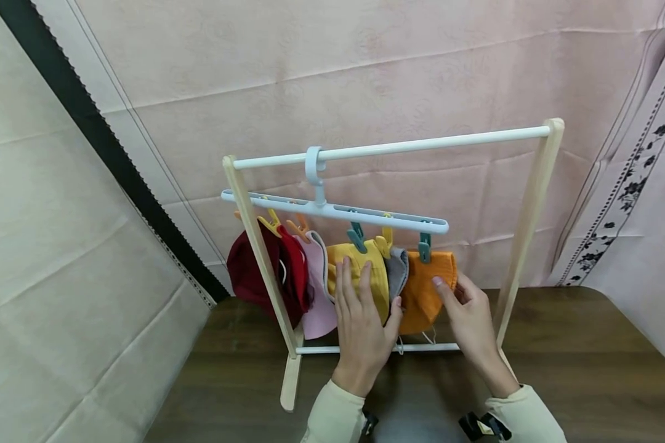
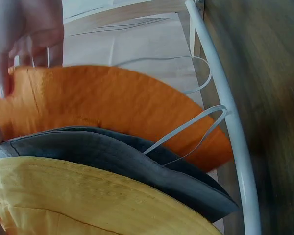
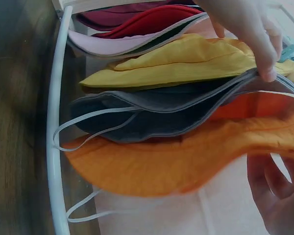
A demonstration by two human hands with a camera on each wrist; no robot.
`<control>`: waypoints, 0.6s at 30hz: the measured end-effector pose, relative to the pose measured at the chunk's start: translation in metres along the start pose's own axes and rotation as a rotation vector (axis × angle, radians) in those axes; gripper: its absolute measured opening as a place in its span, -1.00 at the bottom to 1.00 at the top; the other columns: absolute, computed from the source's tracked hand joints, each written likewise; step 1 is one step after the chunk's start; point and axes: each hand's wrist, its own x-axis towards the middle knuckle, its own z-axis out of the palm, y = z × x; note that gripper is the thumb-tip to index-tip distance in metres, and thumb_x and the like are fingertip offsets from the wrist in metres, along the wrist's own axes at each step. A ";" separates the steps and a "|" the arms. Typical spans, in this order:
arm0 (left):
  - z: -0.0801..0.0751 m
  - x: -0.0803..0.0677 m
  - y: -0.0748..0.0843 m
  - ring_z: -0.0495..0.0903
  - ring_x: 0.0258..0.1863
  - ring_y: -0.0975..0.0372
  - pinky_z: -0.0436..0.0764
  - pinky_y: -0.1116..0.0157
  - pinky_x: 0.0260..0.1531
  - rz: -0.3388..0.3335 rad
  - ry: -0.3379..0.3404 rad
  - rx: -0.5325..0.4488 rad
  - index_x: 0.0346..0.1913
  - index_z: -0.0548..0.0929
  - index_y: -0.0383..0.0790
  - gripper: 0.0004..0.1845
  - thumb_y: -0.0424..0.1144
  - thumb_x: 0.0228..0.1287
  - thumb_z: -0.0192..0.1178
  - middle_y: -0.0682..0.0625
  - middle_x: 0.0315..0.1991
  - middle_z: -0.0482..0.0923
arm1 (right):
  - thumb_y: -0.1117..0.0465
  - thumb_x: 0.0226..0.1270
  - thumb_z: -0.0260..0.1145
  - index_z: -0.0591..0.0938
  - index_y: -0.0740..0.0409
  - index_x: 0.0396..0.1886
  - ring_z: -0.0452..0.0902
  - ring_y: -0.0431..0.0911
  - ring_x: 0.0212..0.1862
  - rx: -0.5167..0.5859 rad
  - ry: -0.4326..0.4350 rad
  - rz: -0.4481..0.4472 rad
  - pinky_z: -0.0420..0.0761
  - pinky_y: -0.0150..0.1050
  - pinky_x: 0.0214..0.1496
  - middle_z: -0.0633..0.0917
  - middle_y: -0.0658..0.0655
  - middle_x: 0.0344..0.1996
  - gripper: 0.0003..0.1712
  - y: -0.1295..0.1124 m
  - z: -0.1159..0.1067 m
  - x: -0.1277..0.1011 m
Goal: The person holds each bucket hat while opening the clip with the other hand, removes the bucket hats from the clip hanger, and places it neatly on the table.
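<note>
Here our left hand [image 1: 362, 320] lies flat on the yellow hat [image 1: 360, 271], mostly hiding the grey hat [image 1: 399, 271]. Our right hand [image 1: 468, 317] pinches the orange hat [image 1: 429, 289] hanging off the clip hanger [image 1: 338, 212].

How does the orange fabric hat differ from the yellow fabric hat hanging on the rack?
The orange fabric hat hangs last at the right end, under a teal clip; the yellow fabric hat hangs nearer the middle. The right hand pinches the orange one's edge, while the left hand lies flat on the yellow one. Both hang clipped from the same pale blue hanger.
</note>
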 end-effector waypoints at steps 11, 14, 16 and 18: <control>-0.002 -0.002 0.000 0.18 0.58 -0.15 0.33 -0.15 0.48 0.076 0.085 -0.009 0.50 0.38 -0.22 -0.28 -0.13 0.39 0.42 -0.29 0.56 0.18 | 0.19 0.66 0.22 0.65 0.29 0.04 0.57 -0.15 -0.34 -0.017 0.193 -0.031 0.56 -0.39 -0.38 0.64 0.08 -0.33 -0.76 -0.014 -0.006 -0.010; -0.002 -0.002 0.001 0.27 0.52 -0.13 0.40 -0.12 0.43 0.103 0.102 -0.008 0.47 0.43 -0.22 -0.32 -0.14 0.39 0.43 -0.27 0.50 0.26 | 0.17 0.66 0.22 0.64 0.28 0.09 0.57 -0.16 -0.32 -0.038 0.180 -0.019 0.59 -0.38 -0.35 0.65 0.08 -0.28 -0.74 -0.018 -0.010 -0.011; -0.002 -0.003 0.001 0.32 0.46 -0.10 0.45 -0.08 0.39 0.107 0.107 -0.005 0.44 0.46 -0.21 -0.34 -0.14 0.37 0.46 -0.26 0.46 0.30 | 0.18 0.67 0.22 0.64 0.28 0.13 0.56 -0.16 -0.32 -0.058 0.171 -0.018 0.58 -0.39 -0.35 0.64 0.08 -0.28 -0.73 -0.019 -0.013 -0.012; -0.002 -0.004 0.001 0.37 0.40 -0.07 0.49 -0.04 0.34 0.111 0.113 -0.011 0.41 0.49 -0.21 -0.34 -0.15 0.33 0.49 -0.24 0.42 0.33 | 0.18 0.67 0.21 0.63 0.27 0.16 0.55 -0.17 -0.32 -0.074 0.164 -0.015 0.58 -0.39 -0.35 0.63 0.08 -0.27 -0.72 -0.020 -0.015 -0.013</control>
